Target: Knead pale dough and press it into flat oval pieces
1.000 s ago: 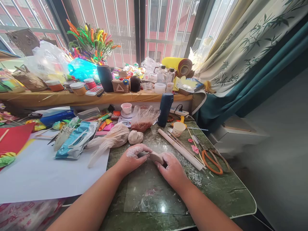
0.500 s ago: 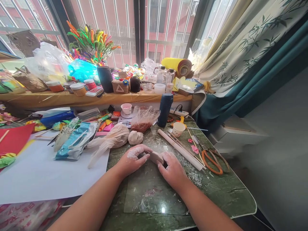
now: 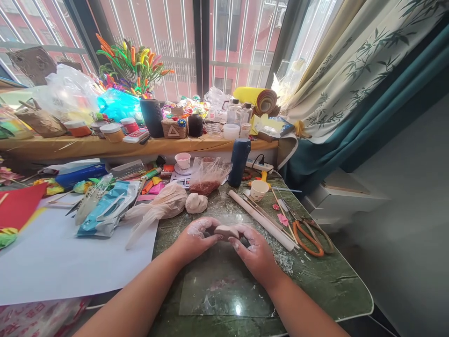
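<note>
A small flattened piece of greyish clay (image 3: 226, 231) is pinched between my two hands, above a clear sheet (image 3: 210, 295) on the dark green table. My left hand (image 3: 200, 236), dusted white, grips its left end between thumb and fingers. On the right end, the thumb and fingers of my right hand (image 3: 253, 245) are closed, also whitened. Just beyond my hands sits a pale lump of clay (image 3: 196, 203), beside a crumpled plastic bag (image 3: 168, 201). A pale rolling pin (image 3: 261, 220) lies to the right of my right hand.
At right are orange-handled scissors (image 3: 308, 238), thin sticks and a paper cup (image 3: 259, 190). Behind stand a dark blue bottle (image 3: 239, 163) and a bag of reddish-brown material (image 3: 206, 180). White paper (image 3: 87, 262) and a blue packet (image 3: 108, 208) lie left. White powder dusts the table.
The clay piece has been turned from a slant to nearly level between my hands. My right hand has shifted slightly right and toward me, its fingers now more curled.
</note>
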A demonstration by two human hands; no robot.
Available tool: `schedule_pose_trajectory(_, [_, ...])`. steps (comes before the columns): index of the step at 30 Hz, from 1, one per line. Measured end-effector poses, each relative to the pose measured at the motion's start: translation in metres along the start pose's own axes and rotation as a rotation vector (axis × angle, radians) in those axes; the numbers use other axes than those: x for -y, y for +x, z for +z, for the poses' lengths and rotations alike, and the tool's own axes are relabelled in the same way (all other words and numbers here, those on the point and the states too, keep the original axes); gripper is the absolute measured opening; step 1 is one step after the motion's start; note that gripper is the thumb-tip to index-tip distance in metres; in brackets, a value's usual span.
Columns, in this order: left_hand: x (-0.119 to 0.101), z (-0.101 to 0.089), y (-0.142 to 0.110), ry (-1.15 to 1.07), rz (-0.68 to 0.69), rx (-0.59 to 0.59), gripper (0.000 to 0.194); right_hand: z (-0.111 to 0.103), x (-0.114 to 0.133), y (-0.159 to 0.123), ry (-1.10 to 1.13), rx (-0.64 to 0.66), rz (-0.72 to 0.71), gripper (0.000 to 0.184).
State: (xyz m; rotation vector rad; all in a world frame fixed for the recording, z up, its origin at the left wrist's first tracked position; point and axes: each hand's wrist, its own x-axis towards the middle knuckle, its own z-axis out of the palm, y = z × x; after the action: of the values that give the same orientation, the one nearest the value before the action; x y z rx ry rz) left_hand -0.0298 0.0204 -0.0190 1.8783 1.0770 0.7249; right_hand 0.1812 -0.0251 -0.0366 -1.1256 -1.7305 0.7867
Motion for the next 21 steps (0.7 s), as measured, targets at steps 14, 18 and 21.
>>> schedule_pose_trajectory(14, [-0.0094, -0.0022, 0.0002, 0.026, 0.144, 0.023, 0.023, 0.0002, -0.0017, -0.0031, -0.127, -0.013, -0.114, 0.014])
schedule_pose_trajectory(18, [-0.0071, -0.0012, 0.0009, 0.05, 0.135, 0.019, 0.017, -0.001, -0.0013, -0.0029, -0.11, -0.007, -0.069, 0.021])
schedule_pose_trajectory(21, [-0.003, -0.0005, 0.0015, 0.067, 0.141, 0.014, 0.016, -0.0007, -0.0005, -0.0022, -0.088, 0.0, -0.054, 0.024])
